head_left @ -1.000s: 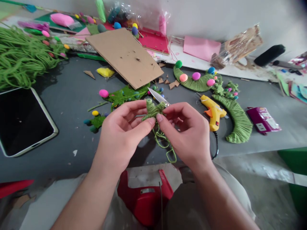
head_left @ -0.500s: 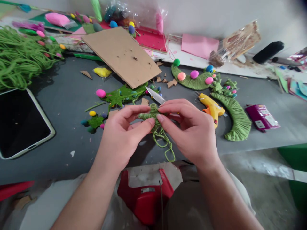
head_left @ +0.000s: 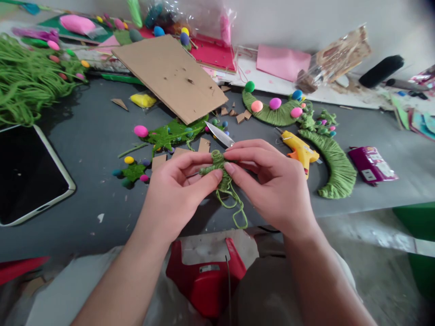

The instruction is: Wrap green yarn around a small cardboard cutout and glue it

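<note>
A small green yarn-wrapped piece [head_left: 217, 159] is held between my two hands above the front of the grey table. My left hand [head_left: 181, 185] pinches its left side between thumb and fingers. From the right, my right hand [head_left: 272, 181] grips it with thumb and fingertips. Loose loops of green yarn [head_left: 240, 210] hang below the piece. Just behind my fingers lies a knife blade [head_left: 219, 134]; its handle is hidden. A yellow glue gun [head_left: 301, 147] rests right of my right hand, beside a curved yarn-wrapped piece [head_left: 338, 170].
A phone [head_left: 30, 174] and a heap of green yarn [head_left: 30, 81] lie at the left. Behind my hands are a cardboard sheet [head_left: 170, 77] and a wrapped crescent [head_left: 272, 113] with coloured balls. A purple packet [head_left: 370, 165] sits at the right.
The yarn-wrapped piece has tilted slightly between my fingers, and my left fingers have shifted a little around it. The view has moved slightly.
</note>
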Demonstrator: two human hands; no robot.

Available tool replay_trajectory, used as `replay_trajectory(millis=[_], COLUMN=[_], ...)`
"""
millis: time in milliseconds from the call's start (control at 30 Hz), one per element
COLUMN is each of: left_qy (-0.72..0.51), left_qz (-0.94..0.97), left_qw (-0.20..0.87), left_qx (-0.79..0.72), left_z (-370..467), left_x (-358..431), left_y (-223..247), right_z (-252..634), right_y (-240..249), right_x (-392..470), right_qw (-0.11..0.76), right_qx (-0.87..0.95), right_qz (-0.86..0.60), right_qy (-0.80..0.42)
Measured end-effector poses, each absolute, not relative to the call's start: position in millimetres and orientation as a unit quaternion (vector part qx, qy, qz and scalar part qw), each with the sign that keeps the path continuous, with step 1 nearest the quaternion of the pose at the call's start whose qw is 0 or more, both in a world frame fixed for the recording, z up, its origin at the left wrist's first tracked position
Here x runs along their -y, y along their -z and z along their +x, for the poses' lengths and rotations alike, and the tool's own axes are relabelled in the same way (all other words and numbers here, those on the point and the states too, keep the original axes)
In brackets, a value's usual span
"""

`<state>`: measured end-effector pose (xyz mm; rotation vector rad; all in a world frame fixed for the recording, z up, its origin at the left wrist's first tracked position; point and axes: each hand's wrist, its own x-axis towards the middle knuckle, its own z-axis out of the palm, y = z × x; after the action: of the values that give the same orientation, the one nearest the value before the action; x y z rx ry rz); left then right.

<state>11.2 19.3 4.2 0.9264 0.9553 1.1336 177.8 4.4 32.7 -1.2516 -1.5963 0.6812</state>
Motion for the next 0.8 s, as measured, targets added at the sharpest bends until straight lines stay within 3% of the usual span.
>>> replay_trajectory(millis=[233, 433, 567, 667, 800], left_qy=[-0.514, -0.507, -0.509, -0.511, -0.509], left_qz=[0.399, 0.397, 0.398, 0.403, 0.406], left_qw=[0.633, 0.599, 0.590, 0.585, 0.586], left_qx=[-0.420, -0.476, -0.484, -0.484, -0.483], left_z=[9.5, 7.8, 8.8, 11.4, 15.8], left_x=[-17.7, -16.4, -15.5, -15.4, -16.3], left_y=[-2.1, -3.2, -5.3, -6.3, -5.3], right_z=[177.8, 206.6, 256.2, 288.4, 302.3], right_y=[-37.9, -41.1, -40.4, -38.6, -34.7], right_x=[0.1, 3.7, 6.3, 10.3, 10.3], right_qw=[0.479, 0.463, 0.269, 0.107, 0.092], right_qx=[0.638, 0.551, 0.511, 0.458, 0.467], right_qz=[-0.534, -0.675, -0.816, -0.882, -0.875], right_qy=[-0.279, -0.159, -0.035, -0.033, -0.094])
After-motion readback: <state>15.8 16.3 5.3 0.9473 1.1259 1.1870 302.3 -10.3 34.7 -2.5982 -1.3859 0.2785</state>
